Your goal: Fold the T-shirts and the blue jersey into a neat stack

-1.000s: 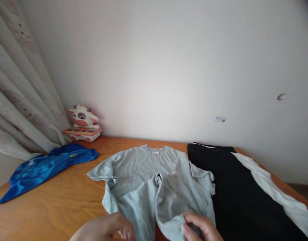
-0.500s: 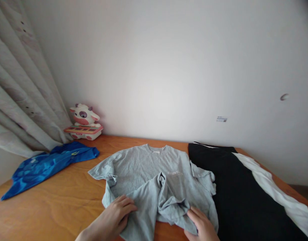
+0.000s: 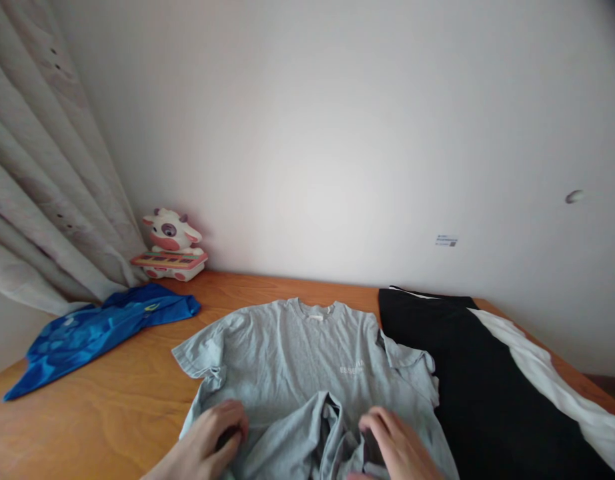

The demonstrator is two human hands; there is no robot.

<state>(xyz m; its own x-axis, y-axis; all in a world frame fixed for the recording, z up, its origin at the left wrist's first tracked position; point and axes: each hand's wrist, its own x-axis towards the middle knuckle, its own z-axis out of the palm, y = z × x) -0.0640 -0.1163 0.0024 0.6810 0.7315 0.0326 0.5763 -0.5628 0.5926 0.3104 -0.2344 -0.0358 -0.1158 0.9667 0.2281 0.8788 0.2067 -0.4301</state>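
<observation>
Pale curtains (image 3: 42, 173) with faint printing hang down the left side of the frame. Beside their lower edge, left of centre, a cow toy (image 3: 171, 247) with a pink keyboard sits at the back of the wooden desk (image 3: 107, 400). A blue garment (image 3: 102, 330) lies at lower left. At lower right, black cloth (image 3: 467, 387) lies beside white cloth (image 3: 552, 380). A small label (image 3: 446, 241) is on the white wall (image 3: 317, 133), right of centre.

A patterned curtain (image 3: 62, 173) hangs beside a plain pale wall (image 3: 312, 133) in what appears to be a room in a home, where a cow-shaped toy keyboard (image 3: 170, 261) sits at the back left corner of a wooden worktop (image 3: 112, 393) spread with everyday clothes: a blue garment (image 3: 102, 327), a grey T-shirt (image 3: 307, 360) and a black-and-white garment (image 3: 467, 373).
</observation>
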